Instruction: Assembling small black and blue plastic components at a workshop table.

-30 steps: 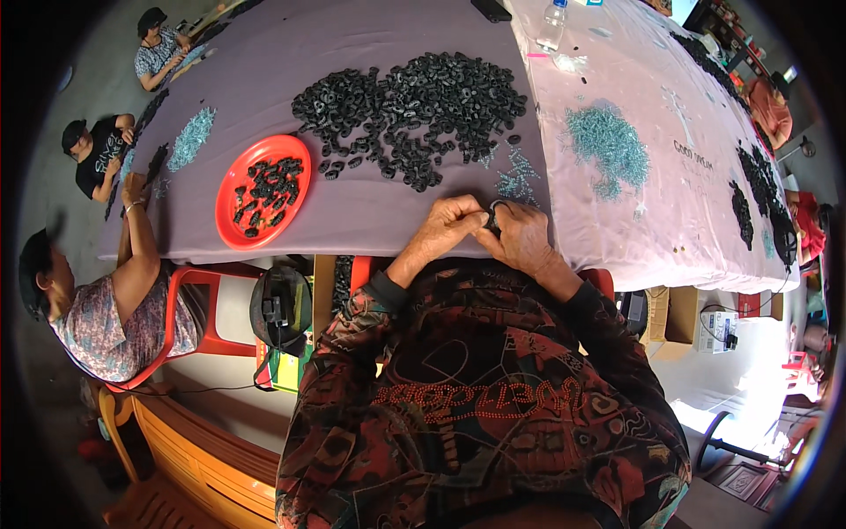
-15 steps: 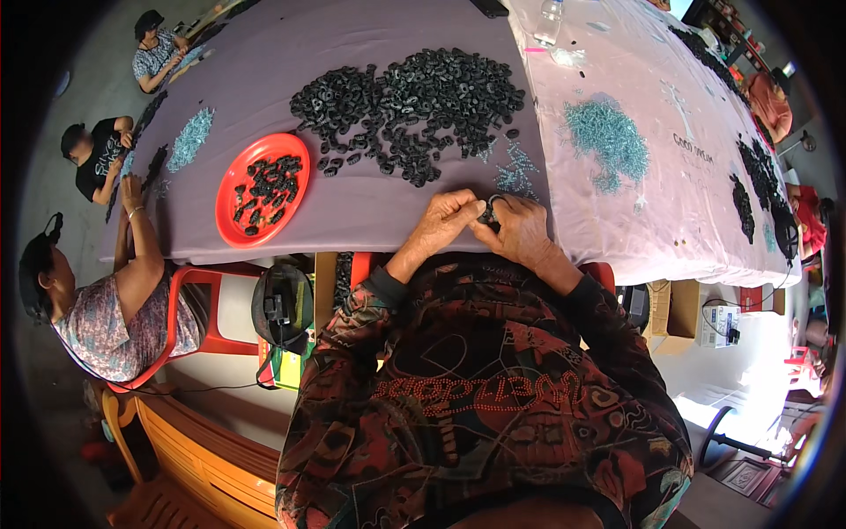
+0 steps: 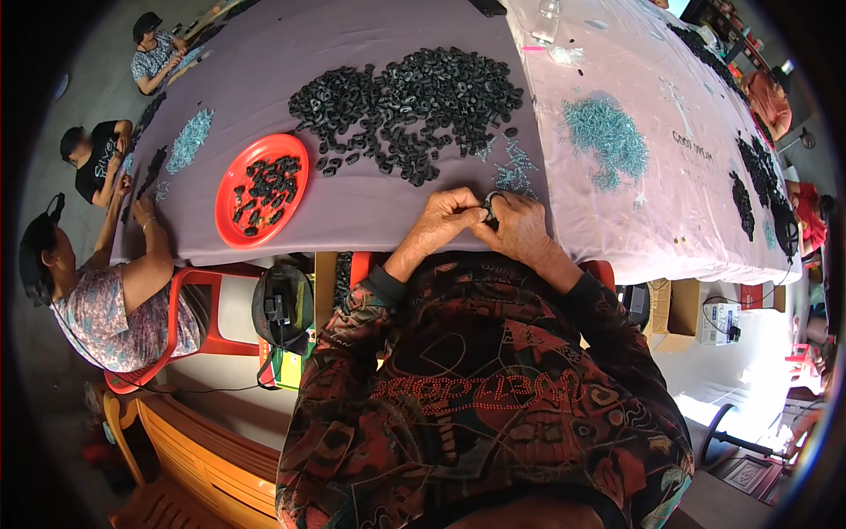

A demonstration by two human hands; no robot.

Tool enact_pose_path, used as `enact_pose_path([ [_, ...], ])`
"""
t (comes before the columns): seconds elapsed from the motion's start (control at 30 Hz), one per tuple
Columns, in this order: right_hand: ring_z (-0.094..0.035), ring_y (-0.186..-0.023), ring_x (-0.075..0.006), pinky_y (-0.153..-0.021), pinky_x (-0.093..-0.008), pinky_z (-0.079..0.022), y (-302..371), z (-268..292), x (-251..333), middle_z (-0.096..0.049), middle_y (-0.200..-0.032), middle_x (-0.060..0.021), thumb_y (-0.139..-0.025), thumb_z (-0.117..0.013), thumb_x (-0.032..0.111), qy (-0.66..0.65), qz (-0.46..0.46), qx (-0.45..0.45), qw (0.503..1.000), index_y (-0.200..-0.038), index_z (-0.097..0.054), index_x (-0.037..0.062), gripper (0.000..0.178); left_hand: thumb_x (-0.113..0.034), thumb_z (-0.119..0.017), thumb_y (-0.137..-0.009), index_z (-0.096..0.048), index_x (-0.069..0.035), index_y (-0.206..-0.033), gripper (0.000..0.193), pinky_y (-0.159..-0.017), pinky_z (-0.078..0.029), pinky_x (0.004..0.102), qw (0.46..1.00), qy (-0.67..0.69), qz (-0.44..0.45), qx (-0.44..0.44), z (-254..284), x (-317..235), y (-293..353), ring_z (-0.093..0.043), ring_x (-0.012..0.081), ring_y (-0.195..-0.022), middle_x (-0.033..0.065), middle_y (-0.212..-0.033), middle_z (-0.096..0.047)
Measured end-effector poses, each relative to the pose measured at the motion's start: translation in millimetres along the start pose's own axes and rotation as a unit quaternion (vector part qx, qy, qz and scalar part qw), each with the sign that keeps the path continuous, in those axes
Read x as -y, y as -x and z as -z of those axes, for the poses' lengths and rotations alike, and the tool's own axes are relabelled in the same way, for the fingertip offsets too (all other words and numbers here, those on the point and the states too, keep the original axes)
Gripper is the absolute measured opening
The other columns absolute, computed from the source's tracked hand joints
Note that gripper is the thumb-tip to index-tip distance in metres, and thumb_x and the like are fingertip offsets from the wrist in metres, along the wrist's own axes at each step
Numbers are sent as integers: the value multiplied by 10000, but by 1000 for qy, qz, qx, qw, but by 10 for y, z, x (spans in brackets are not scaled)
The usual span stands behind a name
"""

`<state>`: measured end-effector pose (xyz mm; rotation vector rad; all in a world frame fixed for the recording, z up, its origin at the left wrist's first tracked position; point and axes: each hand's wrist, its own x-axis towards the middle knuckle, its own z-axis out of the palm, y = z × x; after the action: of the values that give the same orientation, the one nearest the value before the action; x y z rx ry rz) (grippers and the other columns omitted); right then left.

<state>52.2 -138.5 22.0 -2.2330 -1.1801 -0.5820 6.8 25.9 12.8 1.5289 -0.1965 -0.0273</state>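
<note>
At the table's near edge my two hands meet over a small black ring-shaped part [image 3: 491, 204]. My right hand [image 3: 522, 229] has its fingers curled around it. My left hand [image 3: 447, 217] is closed in a pinch against the same part; whether a smaller piece sits between those fingertips is hidden. Just beyond my right hand lies a small scatter of thin silvery-blue pieces [image 3: 515, 172]. A large heap of similar black parts [image 3: 414, 101] spreads out farther away. To the left, a red plate [image 3: 227, 189] holds several black parts.
A bigger pile of silvery-blue pieces [image 3: 606, 139] lies on the pink cloth to the right, with a clear bottle [image 3: 546, 22] behind it. On the left a person [image 3: 97, 291] sits on a red chair [image 3: 189, 309]. Other people work around the table. An orange bench [image 3: 203, 450] stands behind.
My hands stay together, with only slight finger movement around the black part. The seated person on the left has lowered and shifted their arms.
</note>
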Motion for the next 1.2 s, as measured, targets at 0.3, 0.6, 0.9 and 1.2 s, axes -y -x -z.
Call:
enact_pose_path([
  [0.3, -565, -552, -252, -524, -363, -456, 16, -20, -8, -525, -623, -63, -653, -667, 323, 14, 16, -16, 1000, -633, -495, 78, 300, -11, -560, -836, -568, -7, -756, 80, -643, -430, 204, 1000, 17, -8, 4, -22, -40, 1, -513, 41, -707, -2, -744, -593],
  [0.6, -576, -723, -336, -628, -413, -459, -117, 277, -13, -551, -760, -149, -737, -656, 347, -52, -12, 129, 990, -759, -509, 33, 348, -44, -566, -858, -568, -9, -762, 102, -641, -442, 218, 998, 55, -22, 3, -17, 28, -5, -526, 60, -688, 17, -752, -596],
  [0.9, -569, -740, -380, -642, -453, -456, -681, 244, -720, -563, -819, -177, -786, -585, 128, 29, -114, 33, 993, -777, -491, 1, 159, -48, -603, -842, -576, -8, -773, 85, -640, -489, 212, 998, 58, -20, -22, -61, 2, 6, -573, 68, -689, 38, -775, -623],
  [1.2, -614, -804, -325, -709, -405, -505, -886, -295, -932, -609, -836, -158, -723, -570, 76, 185, -82, 116, 972, -868, -551, 30, 154, -20, -641, -808, -574, -23, -768, 77, -589, -460, 200, 998, 45, -39, -18, -63, -22, 9, -533, 52, -634, -17, -699, -532],
])
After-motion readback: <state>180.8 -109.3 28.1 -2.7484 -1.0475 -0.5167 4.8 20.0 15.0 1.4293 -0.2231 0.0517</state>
